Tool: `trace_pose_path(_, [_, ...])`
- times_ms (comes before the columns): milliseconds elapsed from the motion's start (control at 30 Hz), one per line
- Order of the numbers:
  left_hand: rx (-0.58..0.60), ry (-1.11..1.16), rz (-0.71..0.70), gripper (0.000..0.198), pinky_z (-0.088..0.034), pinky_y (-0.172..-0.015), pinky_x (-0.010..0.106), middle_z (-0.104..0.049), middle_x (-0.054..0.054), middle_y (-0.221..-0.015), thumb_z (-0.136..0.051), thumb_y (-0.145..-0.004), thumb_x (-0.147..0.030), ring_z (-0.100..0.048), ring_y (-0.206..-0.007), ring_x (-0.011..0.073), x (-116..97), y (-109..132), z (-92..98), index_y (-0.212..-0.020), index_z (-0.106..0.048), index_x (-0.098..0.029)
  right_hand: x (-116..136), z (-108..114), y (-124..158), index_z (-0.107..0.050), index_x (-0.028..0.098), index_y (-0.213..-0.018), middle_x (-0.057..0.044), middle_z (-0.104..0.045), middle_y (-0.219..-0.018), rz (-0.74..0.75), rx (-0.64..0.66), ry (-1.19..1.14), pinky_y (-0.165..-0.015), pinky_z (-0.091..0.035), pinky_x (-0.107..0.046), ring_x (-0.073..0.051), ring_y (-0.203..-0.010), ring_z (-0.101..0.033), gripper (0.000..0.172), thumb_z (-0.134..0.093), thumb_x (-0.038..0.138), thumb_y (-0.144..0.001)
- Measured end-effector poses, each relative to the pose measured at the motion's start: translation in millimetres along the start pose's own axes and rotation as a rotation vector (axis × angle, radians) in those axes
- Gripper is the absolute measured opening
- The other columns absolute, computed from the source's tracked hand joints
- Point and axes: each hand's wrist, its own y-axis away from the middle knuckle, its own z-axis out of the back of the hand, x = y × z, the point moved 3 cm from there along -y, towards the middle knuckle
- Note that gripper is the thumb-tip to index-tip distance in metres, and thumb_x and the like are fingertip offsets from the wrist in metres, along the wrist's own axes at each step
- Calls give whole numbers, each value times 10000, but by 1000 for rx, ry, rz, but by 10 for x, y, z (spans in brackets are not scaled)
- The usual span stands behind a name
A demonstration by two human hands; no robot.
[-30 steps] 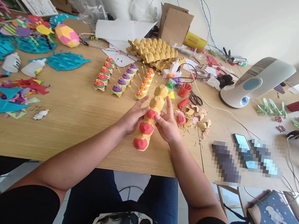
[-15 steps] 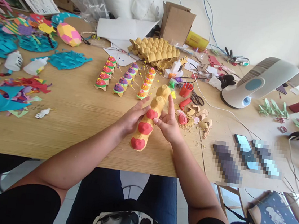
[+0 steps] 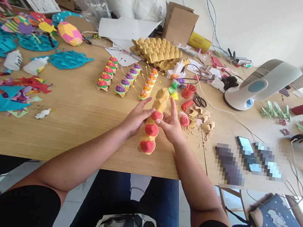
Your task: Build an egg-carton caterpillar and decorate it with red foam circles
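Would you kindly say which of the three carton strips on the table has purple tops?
The middle strip; the left strip is topped red, the right strip orange.

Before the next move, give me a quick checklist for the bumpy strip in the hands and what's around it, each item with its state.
1. Both hands on the bumpy strip: ok; left hand and right hand hold it from either side.
2. Red patches on every bump: not ok; the three nearest bumps have them, the two far ones are bare.
3. Underside of the strip sound: cannot tell; it faces away.
4. Red lump in sight: ok; right of the right hand, by the scraps.
5. Scissors out of the hands: ok; they lie beside the red cup.
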Motion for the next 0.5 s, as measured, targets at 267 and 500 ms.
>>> trace_pose_path(267, [-15, -30, -32, 886, -551, -696, 254, -765, 6, -858, -883, -770, -348, -720, -740, 152, 2, -2, -1, -1517, -418, -250, -10, 28, -3, -168, 422, -1632, 60, -698, -858, -59, 22, -65, -750, -589, -314, -155, -788, -673, 1201, -926, 311, -707])
trace_pose_path(500, [-30, 14, -81, 606, -541, -756, 315, -746, 10, -868, -811, -843, -444, -716, -832, 192, -27, -12, -9, -1379, -588, -271, -51, 74, -20, -375, 428, -1551, 42, -723, -945, -102, -32, -168, -699, -570, -278, -131, -773, -668, 905, -860, 373, -788])
